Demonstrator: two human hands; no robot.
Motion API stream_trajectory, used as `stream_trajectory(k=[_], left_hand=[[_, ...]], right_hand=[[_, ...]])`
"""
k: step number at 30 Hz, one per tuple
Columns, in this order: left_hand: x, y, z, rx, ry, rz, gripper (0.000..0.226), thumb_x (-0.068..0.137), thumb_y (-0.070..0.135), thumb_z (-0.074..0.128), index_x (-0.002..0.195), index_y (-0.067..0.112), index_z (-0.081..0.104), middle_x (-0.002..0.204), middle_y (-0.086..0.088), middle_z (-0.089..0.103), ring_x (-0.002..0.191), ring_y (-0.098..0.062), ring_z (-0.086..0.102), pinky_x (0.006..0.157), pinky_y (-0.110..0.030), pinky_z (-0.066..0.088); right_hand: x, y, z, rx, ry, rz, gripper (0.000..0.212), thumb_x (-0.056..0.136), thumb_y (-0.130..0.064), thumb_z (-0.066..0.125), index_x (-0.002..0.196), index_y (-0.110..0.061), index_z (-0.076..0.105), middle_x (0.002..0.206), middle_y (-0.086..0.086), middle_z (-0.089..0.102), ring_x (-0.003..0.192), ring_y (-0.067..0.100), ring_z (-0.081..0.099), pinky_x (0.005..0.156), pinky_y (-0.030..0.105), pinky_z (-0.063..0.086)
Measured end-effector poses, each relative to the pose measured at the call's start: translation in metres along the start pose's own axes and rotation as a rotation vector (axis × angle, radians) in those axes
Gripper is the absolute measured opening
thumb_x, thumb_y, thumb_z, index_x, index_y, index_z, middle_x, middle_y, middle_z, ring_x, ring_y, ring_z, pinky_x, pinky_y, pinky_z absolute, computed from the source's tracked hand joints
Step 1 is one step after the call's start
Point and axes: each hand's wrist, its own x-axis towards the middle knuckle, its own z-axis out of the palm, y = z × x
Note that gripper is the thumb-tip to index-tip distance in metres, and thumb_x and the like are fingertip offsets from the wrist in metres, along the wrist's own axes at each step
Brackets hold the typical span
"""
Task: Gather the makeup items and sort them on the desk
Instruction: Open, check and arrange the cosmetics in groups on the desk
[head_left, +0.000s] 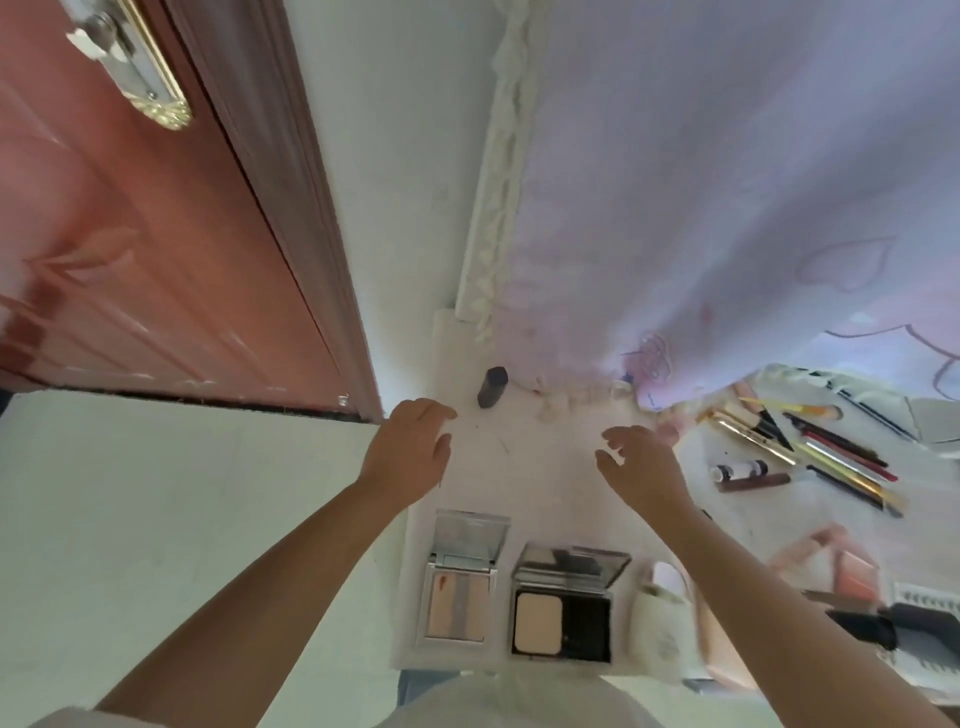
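Both my hands hover over the white desk (524, 483) with nothing in them. My left hand (410, 447) is near the desk's left edge, fingers loosely curled, just left of a dark upright tube (492, 387). My right hand (641, 460) has its fingers spread and relaxed. Two open compacts lie at the near edge: a silver palette (460, 605) and a black-tray powder compact (563, 621). Pencils and brushes (826, 452) lie in a row on the right, with a small bottle (740, 470) and a brown tube (753, 480).
A red-brown door (130, 234) stands at left, with pale floor (156, 519) below it. A lilac curtain (727, 182) hangs over the desk's far side. A white pouch (662, 618), a pink box (852, 571) and a dark case (883, 623) sit at the near right.
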Motion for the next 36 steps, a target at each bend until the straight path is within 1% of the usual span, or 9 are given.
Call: stream_trajectory(k=[5, 9, 13, 18, 21, 24, 28, 32, 36], left_hand=[[-0.002, 0.041, 0.004, 0.062, -0.129, 0.140, 0.034, 0.094, 0.016, 0.041, 0.127, 0.011, 0.049, 0.129, -0.005, 0.052, 0.120, -0.017, 0.044, 0.099, -0.020, 0.028], [-0.002, 0.063, 0.011, 0.080, -0.190, 0.172, 0.034, 0.095, 0.017, 0.040, 0.127, 0.013, 0.049, 0.129, -0.002, 0.051, 0.119, -0.015, 0.044, 0.096, -0.015, 0.026], [-0.004, 0.076, 0.013, 0.104, -0.243, 0.159, 0.033, 0.095, 0.018, 0.041, 0.126, 0.014, 0.050, 0.127, -0.001, 0.052, 0.117, -0.014, 0.045, 0.095, -0.016, 0.027], [0.005, 0.106, 0.019, 0.043, -0.279, 0.107, 0.034, 0.095, 0.020, 0.040, 0.128, 0.016, 0.046, 0.126, -0.001, 0.053, 0.112, -0.013, 0.049, 0.091, -0.015, 0.033], [0.012, 0.136, 0.023, -0.125, -0.268, 0.107, 0.038, 0.096, 0.026, 0.040, 0.132, 0.016, 0.039, 0.122, -0.002, 0.051, 0.100, -0.011, 0.050, 0.084, -0.014, 0.036], [0.006, 0.168, 0.021, -0.307, -0.211, 0.221, 0.038, 0.095, 0.028, 0.043, 0.129, 0.012, 0.042, 0.106, 0.001, 0.052, 0.090, -0.008, 0.049, 0.077, -0.013, 0.040], [-0.002, 0.209, 0.013, -0.508, 0.010, 0.304, 0.039, 0.090, 0.034, 0.034, 0.080, 0.004, 0.057, 0.070, 0.000, 0.048, 0.063, -0.004, 0.042, 0.063, -0.017, 0.034], [0.001, 0.247, -0.011, -0.712, 0.009, 0.118, 0.037, 0.098, 0.017, 0.030, 0.065, 0.016, 0.047, 0.055, 0.007, 0.040, 0.048, -0.003, 0.036, 0.053, -0.019, 0.030], [-0.003, 0.271, -0.024, -0.741, 0.057, 0.035, 0.041, 0.098, 0.029, 0.029, 0.060, 0.016, 0.039, 0.070, 0.000, 0.058, 0.067, -0.010, 0.050, 0.064, -0.020, 0.038]], right_hand=[[0.014, 0.040, -0.016, 0.122, 0.187, 0.224, 0.029, 0.082, -0.009, 0.056, 0.108, 0.002, 0.055, 0.110, 0.026, 0.054, 0.103, 0.036, 0.050, 0.087, 0.037, 0.039], [0.038, 0.046, -0.017, -0.085, 0.072, 0.124, 0.037, 0.085, -0.007, 0.046, 0.122, -0.012, 0.051, 0.123, 0.013, 0.050, 0.119, 0.028, 0.039, 0.097, 0.039, 0.033], [0.046, 0.054, -0.025, -0.372, -0.029, 0.011, 0.035, 0.087, -0.012, 0.042, 0.120, -0.009, 0.053, 0.121, 0.013, 0.053, 0.117, 0.030, 0.039, 0.089, 0.035, 0.037], [0.017, 0.058, -0.044, -0.596, 0.032, -0.213, 0.030, 0.090, -0.015, 0.040, 0.119, -0.014, 0.050, 0.120, 0.003, 0.051, 0.116, 0.026, 0.041, 0.092, 0.033, 0.036], [-0.013, 0.053, -0.064, -0.291, -0.078, -0.341, 0.034, 0.093, -0.023, 0.043, 0.124, -0.011, 0.043, 0.116, 0.008, 0.051, 0.104, 0.027, 0.053, 0.083, 0.031, 0.042], [-0.047, 0.046, -0.103, 0.196, -0.082, -0.395, 0.041, 0.084, -0.022, 0.062, 0.119, -0.011, 0.045, 0.092, 0.001, 0.060, 0.083, 0.017, 0.058, 0.068, 0.017, 0.039], [-0.079, 0.036, -0.143, 0.723, 0.076, -0.306, 0.018, 0.082, -0.009, 0.063, 0.086, -0.022, 0.050, 0.061, -0.004, 0.059, 0.046, 0.000, 0.054, 0.044, 0.010, 0.040], [-0.091, 0.023, -0.166, 0.768, 0.320, -0.264, 0.018, 0.092, -0.016, 0.048, 0.075, -0.023, 0.050, 0.051, -0.002, 0.054, 0.038, 0.002, 0.048, 0.041, 0.008, 0.036], [-0.105, 0.008, -0.180, 0.550, 0.516, -0.322, 0.029, 0.097, -0.019, 0.033, 0.068, -0.023, 0.035, 0.053, -0.006, 0.042, 0.046, 0.007, 0.039, 0.046, 0.014, 0.036]])
